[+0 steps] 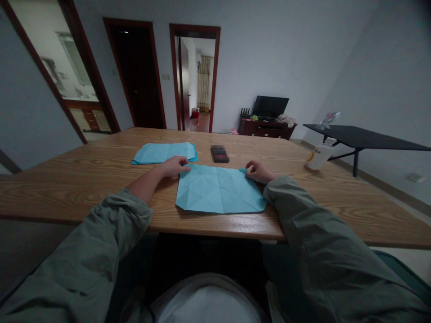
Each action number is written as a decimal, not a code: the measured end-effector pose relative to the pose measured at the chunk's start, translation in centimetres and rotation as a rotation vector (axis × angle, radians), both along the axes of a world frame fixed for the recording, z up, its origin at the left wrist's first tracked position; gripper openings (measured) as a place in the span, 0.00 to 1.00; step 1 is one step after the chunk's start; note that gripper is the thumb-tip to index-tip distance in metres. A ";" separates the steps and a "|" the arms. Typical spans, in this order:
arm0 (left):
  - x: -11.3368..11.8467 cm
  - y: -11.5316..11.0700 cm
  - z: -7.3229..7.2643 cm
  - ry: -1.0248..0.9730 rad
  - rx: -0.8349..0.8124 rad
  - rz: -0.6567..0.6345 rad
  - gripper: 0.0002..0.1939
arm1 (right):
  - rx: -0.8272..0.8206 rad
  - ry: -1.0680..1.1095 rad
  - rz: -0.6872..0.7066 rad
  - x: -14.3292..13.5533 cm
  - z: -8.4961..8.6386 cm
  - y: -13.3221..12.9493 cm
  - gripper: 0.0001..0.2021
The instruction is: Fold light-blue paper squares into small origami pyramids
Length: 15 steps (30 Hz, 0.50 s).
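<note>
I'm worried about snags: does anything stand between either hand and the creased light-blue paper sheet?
Nothing visible does. The left hand and right hand are at the far corners of the creased light-blue paper sheet; the dark, pixelated object lies beyond its far edge.

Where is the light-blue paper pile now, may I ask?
In the head view, the pile lies on the wooden table, on the left, just beyond the left hand.

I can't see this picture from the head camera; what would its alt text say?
Two hands, the left and the right, hold the far corners of a creased light-blue sheet on a wooden table. More blue paper lies beyond the left hand, and a white cup stands to the right.
</note>
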<state>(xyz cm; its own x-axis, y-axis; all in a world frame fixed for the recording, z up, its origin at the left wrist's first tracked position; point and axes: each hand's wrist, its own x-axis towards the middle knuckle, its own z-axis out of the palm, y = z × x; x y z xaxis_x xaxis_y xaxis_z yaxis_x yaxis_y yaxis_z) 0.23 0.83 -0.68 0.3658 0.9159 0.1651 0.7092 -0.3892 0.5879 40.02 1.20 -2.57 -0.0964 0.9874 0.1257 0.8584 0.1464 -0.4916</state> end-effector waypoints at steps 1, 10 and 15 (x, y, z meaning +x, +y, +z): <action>0.0 -0.1 0.1 -0.009 0.008 -0.004 0.21 | 0.007 0.001 0.009 0.0 -0.1 0.1 0.15; -0.5 0.2 0.1 -0.081 -0.061 -0.001 0.25 | 0.026 -0.032 0.037 0.0 -0.2 0.2 0.13; -1.0 0.7 -0.1 -0.113 -0.087 -0.019 0.25 | 0.020 -0.067 0.032 0.0 0.0 0.0 0.14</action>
